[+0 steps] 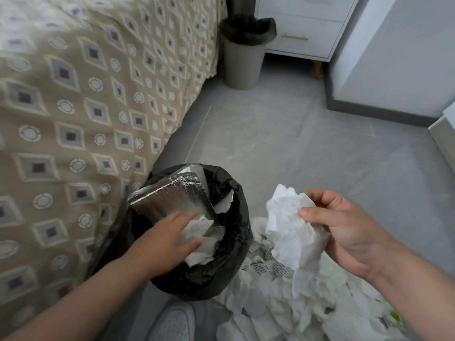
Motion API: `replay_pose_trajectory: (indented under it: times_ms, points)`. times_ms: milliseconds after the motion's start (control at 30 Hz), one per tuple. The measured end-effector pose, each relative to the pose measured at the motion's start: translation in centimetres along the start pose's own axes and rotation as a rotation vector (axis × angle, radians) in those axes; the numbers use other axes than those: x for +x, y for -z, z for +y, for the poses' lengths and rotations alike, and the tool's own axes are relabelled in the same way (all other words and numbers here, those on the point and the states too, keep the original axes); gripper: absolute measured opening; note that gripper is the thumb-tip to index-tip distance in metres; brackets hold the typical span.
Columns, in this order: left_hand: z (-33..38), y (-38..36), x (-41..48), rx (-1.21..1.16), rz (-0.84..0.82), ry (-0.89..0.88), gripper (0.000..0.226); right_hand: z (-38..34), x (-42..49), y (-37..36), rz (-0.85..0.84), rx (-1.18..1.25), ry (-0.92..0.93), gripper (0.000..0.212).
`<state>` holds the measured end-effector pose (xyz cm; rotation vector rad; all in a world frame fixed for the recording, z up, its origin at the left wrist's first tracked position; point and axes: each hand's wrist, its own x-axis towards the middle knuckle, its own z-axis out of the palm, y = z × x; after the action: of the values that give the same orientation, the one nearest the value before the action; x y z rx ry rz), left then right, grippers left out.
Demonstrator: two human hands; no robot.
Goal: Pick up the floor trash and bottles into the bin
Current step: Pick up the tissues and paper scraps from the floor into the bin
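1. The left hand (170,238) is reaching into the bin (237,193). Its fingers are lying nearly straight on the white paper already inside, gripping nothing that I can make out.
2. The right hand (344,230) is pinching a crumpled sheet (290,225) between its thumb and curled fingers. It is holding the sheet up just beside the bin's rim, above the paper pile (278,306) on the floor.
3. A silver foil pack (172,195) is standing tilted in the bin and poking above the rim, taking up much of the mouth. Paper pushed in beside it is likely sliding back out onto the floor.
4. The sheet's loose tail is hanging low. In a sideways swing it is probably catching the rim or dragging the black liner.
5. The left hand is bearing down on one side only. Judging by its look, the bin is light and could be tipping toward the pile.
6. The bed (73,107) is crowding the bin's left side, leaving no room there, and a shoe (174,323) is sitting near it below.
7. Bare floor is opening beyond the bin toward a second bin (243,60) and drawers (307,28), both well apart.
8. No bottles are showing. A blurred green scrap at the lower right is too unclear to name.
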<state>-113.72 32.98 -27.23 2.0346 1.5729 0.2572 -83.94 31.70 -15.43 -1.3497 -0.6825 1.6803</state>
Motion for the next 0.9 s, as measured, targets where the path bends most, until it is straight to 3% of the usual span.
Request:
replay_pose_trajectory:
  times_ms: [100, 267, 433, 567, 633, 767, 833, 900]
  points:
    - [-0.9, 0.3, -4.5, 0.067, 0.275, -0.024, 0.064, -0.3, 0.7, -2.6, -0.061, 0.025, 0.031, 0.025]
    - [-2.2, -2.1, -7.7, 0.213, 0.144, 0.082, 0.083, 1.1, 3.7, -9.0, -0.100, 0.132, 0.041, 0.027]
    - [-2.7, -2.5, -7.1, 0.178, 0.177, 0.088, 0.087, 6.2, 7.5, -12.6, 0.020, 0.061, -0.033, 0.025]
    - [-3.2, -2.9, -6.9, 0.112, 0.261, 0.092, 0.089, 10.0, 8.8, -12.4, 0.156, -0.331, -0.040, 0.021]
    - [-3.4, -3.0, -6.8, 0.073, 0.299, 0.123, 0.103, 10.5, 8.6, -11.8, 0.059, -0.479, -0.058, 0.027]
    - [-3.5, -2.4, -6.7, -0.009, 0.256, 0.227, 0.119, 10.6, 8.2, -11.9, -0.229, -1.120, -0.032, 0.090]
    - [-3.5, -2.4, -6.7, -0.020, 0.250, 0.241, 0.120, 11.1, 8.7, -12.3, -0.356, -1.598, 0.052, 0.089]
    - [-3.3, -2.5, -6.7, -0.017, 0.232, 0.242, 0.119, 11.4, 9.5, -12.5, -0.432, -1.960, 0.091, 0.070]
